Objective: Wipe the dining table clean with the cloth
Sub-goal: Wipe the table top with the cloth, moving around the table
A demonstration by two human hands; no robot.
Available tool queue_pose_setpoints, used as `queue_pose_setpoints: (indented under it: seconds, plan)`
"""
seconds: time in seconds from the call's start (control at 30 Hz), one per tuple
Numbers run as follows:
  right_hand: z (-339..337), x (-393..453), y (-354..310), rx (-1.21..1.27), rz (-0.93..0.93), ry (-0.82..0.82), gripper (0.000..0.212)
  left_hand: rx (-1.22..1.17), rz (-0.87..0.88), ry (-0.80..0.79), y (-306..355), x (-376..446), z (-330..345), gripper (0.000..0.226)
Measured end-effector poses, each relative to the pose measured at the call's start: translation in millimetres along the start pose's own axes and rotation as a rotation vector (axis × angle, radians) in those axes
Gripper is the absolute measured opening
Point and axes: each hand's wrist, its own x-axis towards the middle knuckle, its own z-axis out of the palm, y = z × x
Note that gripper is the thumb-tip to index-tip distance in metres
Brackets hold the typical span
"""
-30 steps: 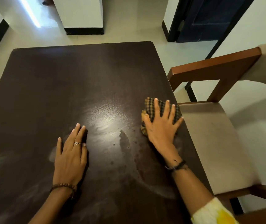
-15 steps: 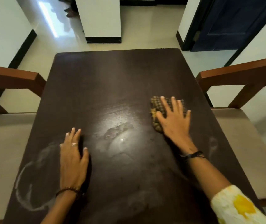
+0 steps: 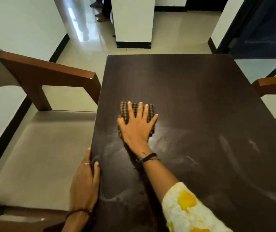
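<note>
A dark brown dining table [image 3: 192, 91] fills the middle and right of the head view, with pale damp streaks across its near half. My right hand [image 3: 136, 128] lies flat, fingers spread, pressing a folded checked brown-and-yellow cloth [image 3: 124, 108] onto the table near its left side. The cloth shows beyond my fingertips and beside my thumb; the rest is hidden under the palm. My left hand [image 3: 84, 183] rests on the table's left edge, thumb on top and fingers over the side, holding nothing loose.
A wooden armchair [image 3: 38, 143] with a beige seat stands tight against the table's left edge. Another chair's arm [image 3: 274, 84] shows at the right. A white pillar [image 3: 134, 20] and a person's feet [image 3: 100, 17] are beyond the far edge; a dark blue door [image 3: 264, 25] is at the back right.
My right hand has slid the cloth from the table's right side across to its left side. My left hand has shifted from flat on the tabletop to the left edge. The view has swung left.
</note>
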Motion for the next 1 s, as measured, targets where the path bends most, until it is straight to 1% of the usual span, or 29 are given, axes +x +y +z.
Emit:
queue_pose_setpoints:
  seconds: [0.07, 0.13, 0.17, 0.23, 0.3, 0.37, 0.43, 0.5, 0.6, 0.7, 0.77, 0.87, 0.9, 1.0]
  plan:
    - [5, -8, -20, -0.017, -0.116, -0.052, 0.065, -0.005, -0.008, -0.011, -1, 0, -1, 0.05]
    - [3, -9, -14, -0.005, -0.208, -0.083, 0.062, 0.0, -0.003, -0.009, -1, -1, -2, 0.051]
    - [-1, -7, -3, 0.001, -0.218, -0.076, 0.06, 0.011, 0.007, 0.002, -1, -1, -3, 0.05]
    - [-8, -2, 28, -0.007, -0.128, -0.023, 0.057, 0.03, 0.028, 0.019, -2, -2, -4, 0.049]
    - [-17, 2, 61, -0.024, 0.045, 0.039, 0.057, 0.023, 0.026, 0.018, -4, -2, -3, 0.049]
    - [-21, 3, 76, -0.029, 0.195, 0.072, 0.059, 0.002, 0.021, 0.02, -8, -1, -1, 0.05]
    - [-17, 5, 64, -0.038, 0.279, 0.07, 0.062, -0.04, 0.019, 0.028, -9, 0, 0, 0.05]
    - [-9, 9, 38, -0.039, 0.302, 0.068, 0.065, -0.074, 0.023, 0.029, -9, 0, 0, 0.051]
    - [5, 19, -12, -0.047, 0.196, 0.029, 0.068, -0.101, 0.018, 0.019, -9, 1, 0, 0.051]
    - [16, 18, -62, -0.054, 0.02, -0.021, 0.067, -0.115, 0.015, 0.017, -9, 1, 0, 0.051]
    - [19, 5, -84, -0.049, -0.094, -0.049, 0.067, -0.115, -0.012, 0.02, -11, 0, 0, 0.048]
    - [20, -25, -83, -0.034, -0.239, -0.084, 0.067, -0.133, -0.116, 0.065, -17, 0, 1, 0.038]
    - [21, -37, -77, -0.015, -0.276, -0.078, 0.066, -0.131, -0.13, 0.082, -19, 0, 2, 0.038]
    - [25, -75, -59, 0.017, -0.313, 0.009, 0.063, -0.133, -0.129, 0.103, -22, -2, 2, 0.043]
